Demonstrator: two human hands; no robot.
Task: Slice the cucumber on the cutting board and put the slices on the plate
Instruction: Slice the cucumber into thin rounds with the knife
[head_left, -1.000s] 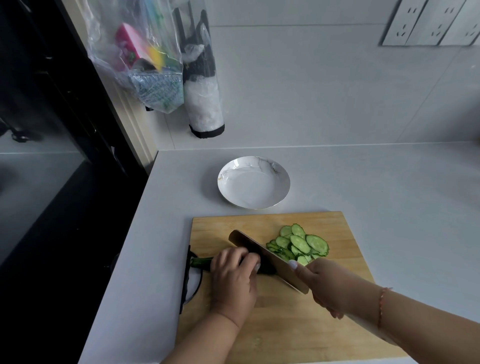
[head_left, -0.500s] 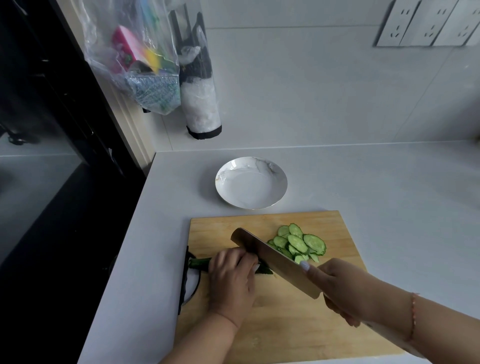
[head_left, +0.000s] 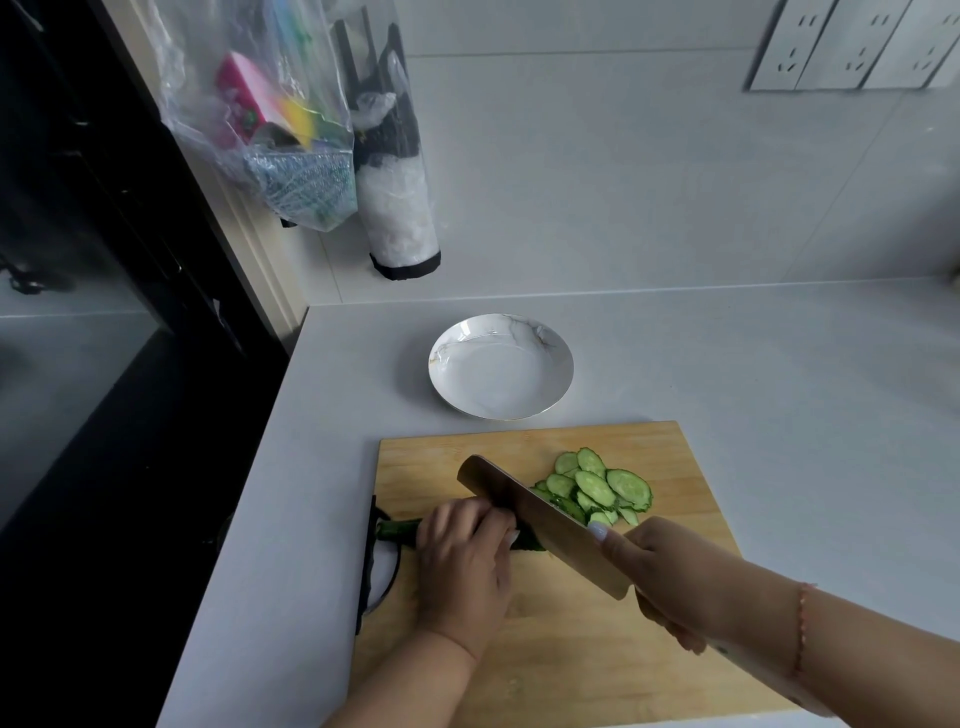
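Note:
A dark green cucumber (head_left: 397, 531) lies across the left part of the wooden cutting board (head_left: 649, 670), its stem end poking past the board's left edge. My left hand (head_left: 465, 566) covers its middle, fingers curled over it. My right hand (head_left: 675, 577) grips the handle of a broad cleaver (head_left: 540, 525), whose blade stands against the cut end of the cucumber next to my left fingers. Several pale green slices (head_left: 597, 488) are piled on the board to the right of the blade. A white marbled plate (head_left: 452, 358) sits behind the board with nothing on it.
The board lies on a grey counter (head_left: 779, 395) whose left edge drops to a dark gap. A clear bag of packets (head_left: 275, 114) and a black-and-white holder (head_left: 397, 192) hang on the back wall. Wall sockets (head_left: 852, 47) are at the top right.
The cleaver rose from the cucumber half a second ago and now sits lower against its cut end again. My left hand stays on the cucumber. The slice pile looks the same.

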